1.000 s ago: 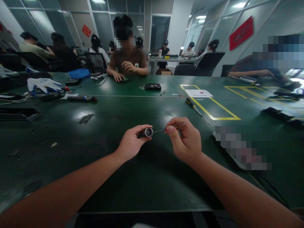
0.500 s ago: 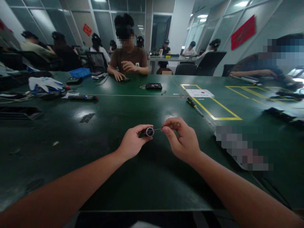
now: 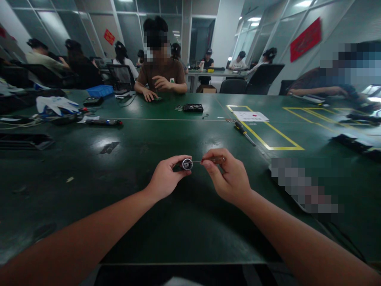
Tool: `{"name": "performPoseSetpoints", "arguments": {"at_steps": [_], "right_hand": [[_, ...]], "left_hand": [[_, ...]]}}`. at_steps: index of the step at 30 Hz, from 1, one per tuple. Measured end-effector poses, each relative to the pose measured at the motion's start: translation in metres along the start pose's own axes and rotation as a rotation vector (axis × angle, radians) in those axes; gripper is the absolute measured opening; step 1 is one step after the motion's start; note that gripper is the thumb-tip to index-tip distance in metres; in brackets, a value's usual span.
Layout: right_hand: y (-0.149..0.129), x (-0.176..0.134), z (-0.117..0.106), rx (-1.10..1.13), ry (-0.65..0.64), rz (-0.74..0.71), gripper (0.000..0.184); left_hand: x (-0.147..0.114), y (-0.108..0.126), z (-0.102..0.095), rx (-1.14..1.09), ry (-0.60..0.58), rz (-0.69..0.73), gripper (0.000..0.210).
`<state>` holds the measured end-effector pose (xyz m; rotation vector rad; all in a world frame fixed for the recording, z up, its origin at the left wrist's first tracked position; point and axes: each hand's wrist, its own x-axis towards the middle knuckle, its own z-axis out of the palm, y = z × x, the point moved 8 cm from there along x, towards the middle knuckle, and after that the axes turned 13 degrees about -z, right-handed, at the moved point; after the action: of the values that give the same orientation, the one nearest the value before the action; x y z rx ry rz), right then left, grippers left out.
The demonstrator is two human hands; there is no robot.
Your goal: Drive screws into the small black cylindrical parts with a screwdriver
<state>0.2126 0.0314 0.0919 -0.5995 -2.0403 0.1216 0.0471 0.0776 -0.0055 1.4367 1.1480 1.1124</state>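
My left hand (image 3: 165,177) is closed around a small round cylindrical part (image 3: 187,164), its silvery rim and dark inside facing me. Between thumb and fingers, my right hand (image 3: 228,174) pinches a thin screwdriver (image 3: 218,159) with a reddish, see-through handle. The narrow metal shaft points left and its tip is at the mouth of the cylinder; whether it touches the inside I cannot tell. Both hands are above the green table (image 3: 178,230).
A larger black-and-yellow screwdriver (image 3: 244,133) lies beyond my right hand, near yellow tape and a white sheet (image 3: 251,116). A black device (image 3: 193,108) lies ahead. White gloves (image 3: 56,105) and a blue tray (image 3: 100,91) are at left. A co-worker (image 3: 160,75) sits opposite.
The screwdriver handle has turned slightly in my right fingers, and its shaft lies a bit more level. The cylinder's opening has tilted a little. My left hand's grip is unchanged.
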Motion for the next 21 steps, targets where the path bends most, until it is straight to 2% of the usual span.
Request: {"name": "performPoseSetpoints", "arguments": {"at_steps": [6, 21], "right_hand": [[0.001, -0.002, -0.003, 0.009, 0.045, 0.038, 0.004], [-0.001, -0.001, -0.003, 0.005, 0.026, -0.018, 0.004]], "left_hand": [[-0.001, 0.003, -0.002, 0.030, 0.017, 0.011, 0.043], [-0.007, 0.023, -0.006, 0.175, 0.092, 0.134, 0.045]]}}
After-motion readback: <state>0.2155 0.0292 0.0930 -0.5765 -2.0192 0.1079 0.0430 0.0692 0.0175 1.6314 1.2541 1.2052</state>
